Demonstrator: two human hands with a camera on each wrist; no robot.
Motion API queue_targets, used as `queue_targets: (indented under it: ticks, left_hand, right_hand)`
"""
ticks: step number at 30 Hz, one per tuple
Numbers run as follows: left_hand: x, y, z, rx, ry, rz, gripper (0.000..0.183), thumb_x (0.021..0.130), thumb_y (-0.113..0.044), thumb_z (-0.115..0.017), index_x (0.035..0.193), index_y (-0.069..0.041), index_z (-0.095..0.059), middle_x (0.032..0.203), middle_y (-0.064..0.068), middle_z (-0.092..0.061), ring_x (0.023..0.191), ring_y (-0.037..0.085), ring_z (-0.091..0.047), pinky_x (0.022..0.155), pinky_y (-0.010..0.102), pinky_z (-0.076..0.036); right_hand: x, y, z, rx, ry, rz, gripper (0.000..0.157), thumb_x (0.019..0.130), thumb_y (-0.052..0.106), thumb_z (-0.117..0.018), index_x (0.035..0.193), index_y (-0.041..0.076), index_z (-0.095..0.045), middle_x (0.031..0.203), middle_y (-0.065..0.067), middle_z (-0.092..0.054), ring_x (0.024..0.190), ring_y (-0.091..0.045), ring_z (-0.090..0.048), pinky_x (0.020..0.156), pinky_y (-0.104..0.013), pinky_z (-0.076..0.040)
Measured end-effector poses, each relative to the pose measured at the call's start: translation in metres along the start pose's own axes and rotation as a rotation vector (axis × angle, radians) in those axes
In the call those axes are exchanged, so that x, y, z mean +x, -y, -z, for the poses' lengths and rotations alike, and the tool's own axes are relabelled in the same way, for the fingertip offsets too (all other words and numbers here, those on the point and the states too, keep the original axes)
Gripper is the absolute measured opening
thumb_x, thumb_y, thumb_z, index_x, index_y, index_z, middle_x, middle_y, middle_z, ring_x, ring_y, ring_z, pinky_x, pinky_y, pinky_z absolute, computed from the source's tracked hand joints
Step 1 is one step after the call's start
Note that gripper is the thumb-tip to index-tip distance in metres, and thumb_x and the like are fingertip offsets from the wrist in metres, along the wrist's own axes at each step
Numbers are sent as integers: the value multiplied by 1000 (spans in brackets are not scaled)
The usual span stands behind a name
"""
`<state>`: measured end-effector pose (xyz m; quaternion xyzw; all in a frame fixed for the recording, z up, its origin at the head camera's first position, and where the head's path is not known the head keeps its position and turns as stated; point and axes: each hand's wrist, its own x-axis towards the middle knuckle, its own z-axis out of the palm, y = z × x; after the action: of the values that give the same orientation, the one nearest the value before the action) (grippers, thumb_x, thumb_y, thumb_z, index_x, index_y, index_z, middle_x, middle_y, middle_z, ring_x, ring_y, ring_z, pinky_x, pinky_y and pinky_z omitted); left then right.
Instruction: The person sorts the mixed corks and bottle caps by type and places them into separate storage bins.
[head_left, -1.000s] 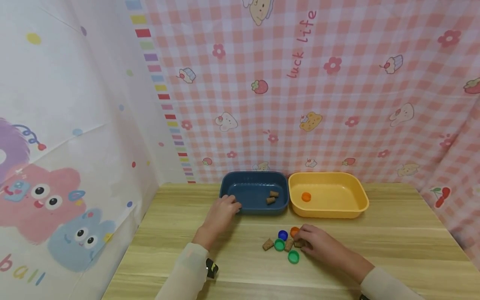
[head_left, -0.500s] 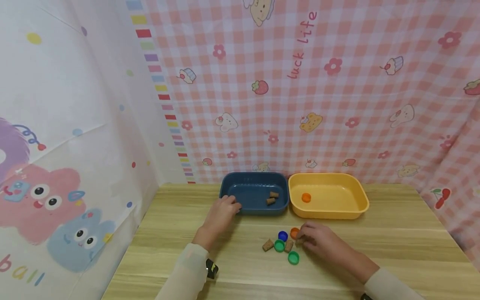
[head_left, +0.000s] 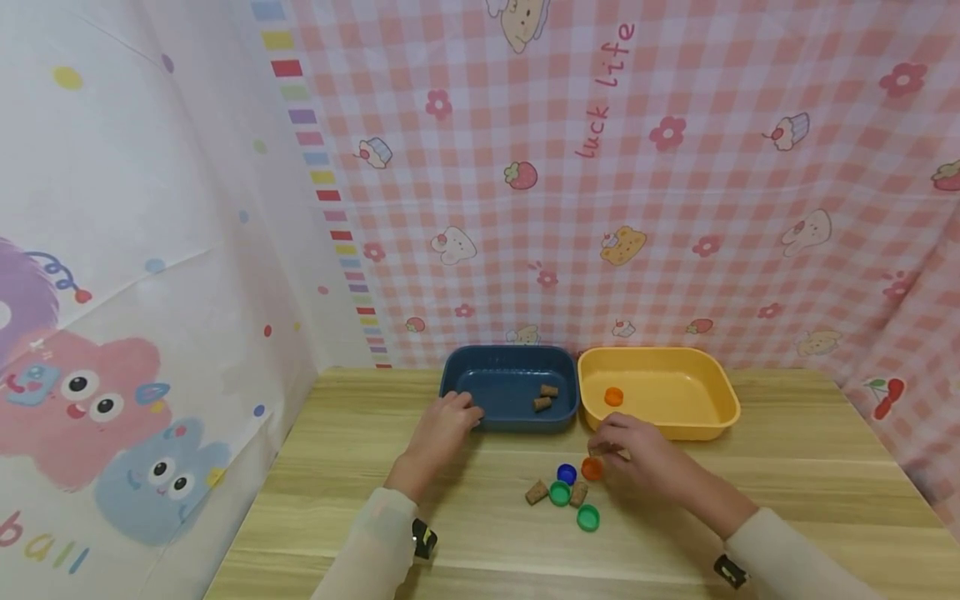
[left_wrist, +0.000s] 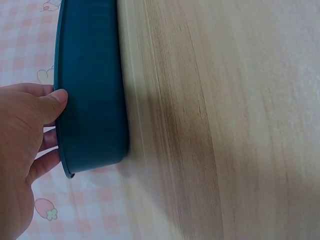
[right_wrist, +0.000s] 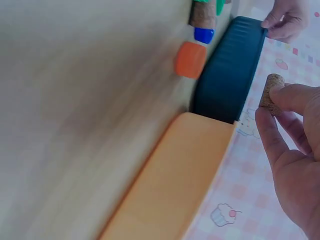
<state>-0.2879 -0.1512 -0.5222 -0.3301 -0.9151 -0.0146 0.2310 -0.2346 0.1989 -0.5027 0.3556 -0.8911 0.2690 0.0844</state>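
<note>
the right hand [head_left: 645, 454] pinches one cork [right_wrist: 271, 97] between thumb and fingers; the grip is narrow. the cork is raised above the bench [head_left: 480, 542], in front of the trays. the left hand [left_wrist: 22, 120] grips the near rim of the blue tray [head_left: 491, 387], thumb on the outer wall.

risk 1: cork slip. probable cause: few fingertips hold a small rounded body. a dropped cork may roll among the loose parts below.

risk 2: wrong tray. the blue tray contains two corks [head_left: 545, 397]; the yellow tray [head_left: 675, 392] contains an orange cap [head_left: 613, 397]. the right hand is near the yellow tray's front corner, and the two trays stand side by side, so an early release may misplace the cork.

risk 3: disturbed parts. a second orange cap [head_left: 592, 469] lies just beside the right hand, with a blue cap [head_left: 567, 474] near it. a low sweep may knock either.

risk 4: tray shift. a pull by the left hand may drag or tilt the blue tray.
</note>
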Motion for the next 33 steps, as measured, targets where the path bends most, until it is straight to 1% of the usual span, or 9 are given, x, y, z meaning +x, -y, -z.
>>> queue_targets:
  ticks: [4,8,13,18,25,33]
  left_hand:
    - [0,0,0,-8,-8,0,4,91,-16,-78,94,-17,-81,83,1,-62,74,20,-57,68,32,-52]
    - [0,0,-1,-7,-20,-1,5,90,-16,-79,94,-17,-81,83,0,-62,74,19,-57,67,31,-52]
    - [-1,1,-2,-2,-27,-7,4,90,-16,-79,94,-16,-81,83,1,-62,74,20,-57,67,32,-52]
    - [0,1,-1,-7,-19,-7,4,91,-16,-77,93,-15,-81,82,2,-61,74,21,-57,67,33,-51]
    - [0,1,0,-8,-15,-7,4,91,-16,-77,93,-16,-81,82,2,-61,74,21,-57,66,33,-50]
    - [0,1,-1,-13,-10,-11,4,91,-15,-76,92,-15,-80,82,1,-60,74,21,-56,67,33,-50]
  right_hand:
    - [13,1,8,-31,-16,23,27,84,-3,-81,101,18,-75,102,5,-68,90,-9,-65,80,-29,-60]
    - [28,0,12,-61,-25,49,25,84,1,-83,103,16,-75,104,4,-69,92,-12,-66,83,-31,-60]
    - [47,-2,14,-68,-3,59,24,86,3,-82,105,15,-75,104,3,-70,94,-13,-67,84,-30,-60]
    - [66,0,17,-66,24,89,21,87,0,-80,105,10,-74,102,-2,-69,91,-17,-69,81,-31,-60]
    - [87,-1,18,-89,84,21,19,89,2,-78,107,8,-75,104,-3,-68,94,-18,-67,86,-34,-59]
    - [103,-9,9,-78,95,-12,17,91,1,-76,107,7,-75,105,-5,-69,95,-21,-68,85,-35,-60]
